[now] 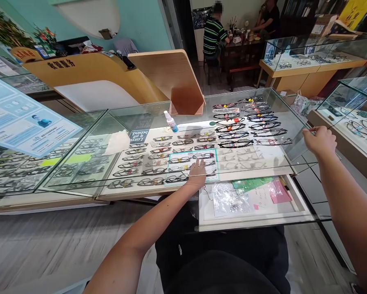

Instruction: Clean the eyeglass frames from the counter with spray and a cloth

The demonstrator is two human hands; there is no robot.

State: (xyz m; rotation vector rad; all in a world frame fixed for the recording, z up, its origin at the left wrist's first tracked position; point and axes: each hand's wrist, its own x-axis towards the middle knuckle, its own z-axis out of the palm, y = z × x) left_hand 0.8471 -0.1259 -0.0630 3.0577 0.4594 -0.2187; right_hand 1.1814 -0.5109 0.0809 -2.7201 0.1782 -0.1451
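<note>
My left hand (197, 173) lies palm down on the glass top of the display case (153, 191), its fingers a little apart and nothing in them. Beneath it, rows of eyeglasses (182, 142) and a teal-edged sheet (214, 173) show through the glass. My right hand (321, 141) is at the case's right end, near its glass edge, with thumb and fingertips pressed together; whatever they hold, if anything, is too small to make out. Several dark-framed glasses (235, 143) lie in two columns between the hands. A small spray bottle (171, 122) stands farther back, with a white cloth (118, 142) to its left.
An open drawer (253, 222) with plastic bags and papers juts out before my body. A blue-white printed sheet (24, 118) is at the left. Behind stands a wooden panel (171, 73). More display cases (318, 71) stand right; two people sit at a far table.
</note>
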